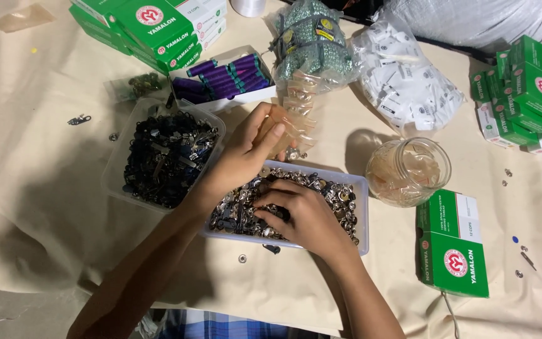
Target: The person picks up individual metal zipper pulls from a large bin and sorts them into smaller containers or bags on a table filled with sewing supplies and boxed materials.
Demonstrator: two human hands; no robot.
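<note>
A: Left hand status?
B: Pinched a small clear plastic bag above the tray's far edge.
A: Right hand?
B: Fingers curled, digging into silver metal snap buttons in the shallow clear plastic tray on the cloth-covered table.
A: Neighbours?
B: Tub of dark zipper pulls left, glass jar right.

Green-and-white boxes, purple thread spools, cream cloth, silver snaps

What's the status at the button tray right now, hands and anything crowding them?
Left hand pinching a small clear bag. Right hand fingers down in the tray of metal snaps. Tub of dark zipper pulls alongside; jar to the right.
</note>
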